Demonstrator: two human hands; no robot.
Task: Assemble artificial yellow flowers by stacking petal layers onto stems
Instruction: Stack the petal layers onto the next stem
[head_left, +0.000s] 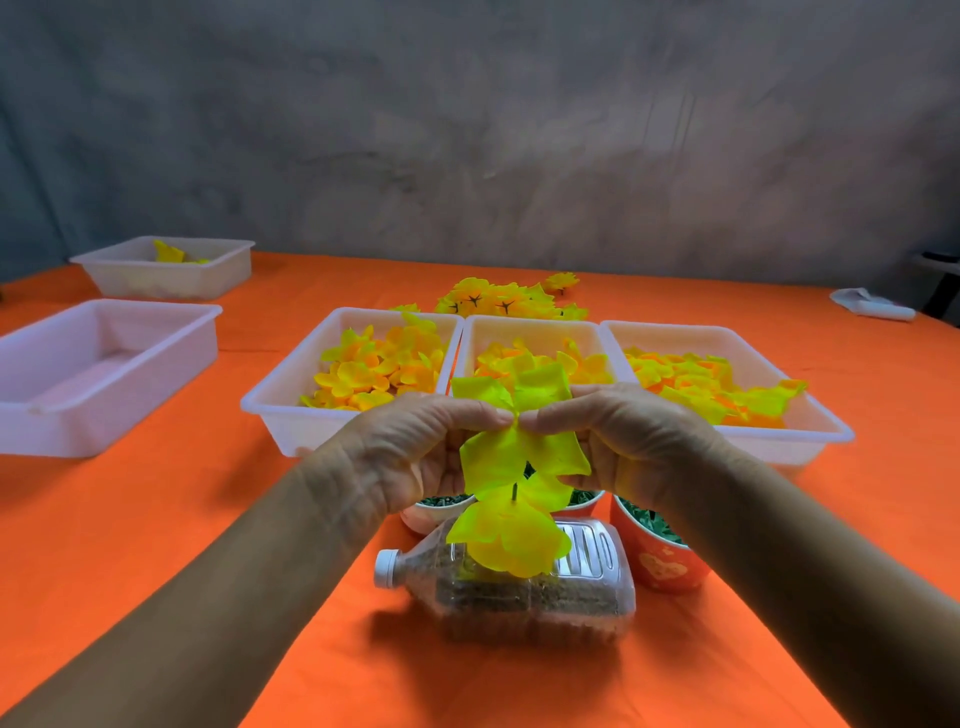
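Both hands meet at the centre over a yellow petal layer (519, 452). My left hand (415, 452) pinches it from the left and my right hand (628, 441) pinches it from the right, fingertips almost touching. A thin dark stem (515, 491) shows below the petals, with a second yellow petal layer (506, 538) lower on it. Behind the hands stand three white trays of loose yellow-orange petals: left tray (291, 384), middle tray (530, 325), right tray (810, 415). Finished yellow flowers (498, 299) lie in a pile beyond the trays.
A clear plastic bottle (519, 592) holding brown grains lies on its side in front. Cups with green pieces stand beside it: an orange cup (660, 561) and a white one (431, 512). Two more white trays (93, 374) (166, 270) sit at the left on the orange cloth.
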